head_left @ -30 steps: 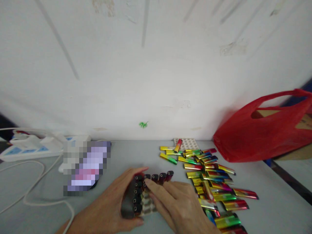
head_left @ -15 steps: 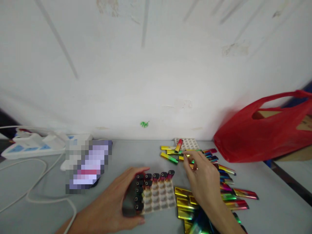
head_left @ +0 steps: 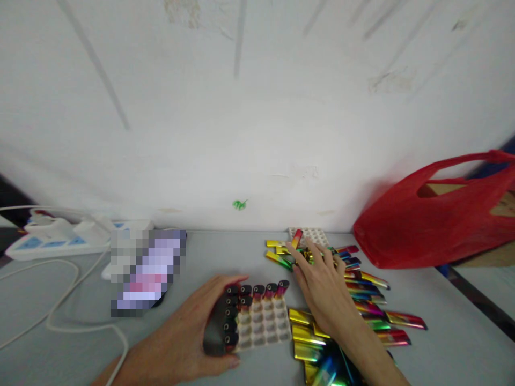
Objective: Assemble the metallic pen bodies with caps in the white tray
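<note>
R hand (head_left: 322, 279) fwd, lighters (head_left: 369, 309) part-hidden

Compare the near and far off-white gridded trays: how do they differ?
The near tray has standing black-topped lighters, mostly along its left and far edges; the far tray shows a red-and-yellow lighter slanted at its left. The left hand curls around the near tray's left end; the far tray sits by the white wall. Both are pocketed grids.
</note>
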Demonstrator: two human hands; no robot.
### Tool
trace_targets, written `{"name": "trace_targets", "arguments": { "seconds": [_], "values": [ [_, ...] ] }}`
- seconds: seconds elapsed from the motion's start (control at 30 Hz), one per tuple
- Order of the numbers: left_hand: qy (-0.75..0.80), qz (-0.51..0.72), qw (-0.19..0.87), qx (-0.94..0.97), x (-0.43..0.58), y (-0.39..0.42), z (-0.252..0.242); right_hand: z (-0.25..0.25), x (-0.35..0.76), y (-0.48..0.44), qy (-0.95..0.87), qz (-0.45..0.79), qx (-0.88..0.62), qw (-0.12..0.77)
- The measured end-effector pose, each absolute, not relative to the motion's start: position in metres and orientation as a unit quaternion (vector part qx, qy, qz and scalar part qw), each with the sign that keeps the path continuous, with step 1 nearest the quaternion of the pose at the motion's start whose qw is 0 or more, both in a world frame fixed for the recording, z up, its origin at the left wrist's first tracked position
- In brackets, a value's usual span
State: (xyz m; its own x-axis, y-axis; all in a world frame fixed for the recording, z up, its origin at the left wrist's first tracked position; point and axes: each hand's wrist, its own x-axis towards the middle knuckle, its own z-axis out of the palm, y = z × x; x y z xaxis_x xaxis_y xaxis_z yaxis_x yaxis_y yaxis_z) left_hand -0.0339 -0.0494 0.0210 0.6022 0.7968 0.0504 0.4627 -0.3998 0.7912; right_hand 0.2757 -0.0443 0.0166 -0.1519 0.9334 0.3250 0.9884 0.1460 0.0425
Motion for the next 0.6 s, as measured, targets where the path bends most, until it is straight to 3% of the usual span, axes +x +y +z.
{"name": "trace_targets", "arguments": {
  "seconds": [0.2, 0.6],
  "values": [
    [0.385, 0.210, 0.385, 0.813, -0.0344, -0.0498, 0.0213, 0.0117, 0.2764, -0.0428, -0.756, -0.108, -0.636, 0.110],
    [0.388, 0.213, 0.398, 0.803, -0.0336, -0.0503, 0.0211, 0.0138, 0.2788, -0.0371, -0.735, -0.077, -0.626, 0.250]
  ]
}}
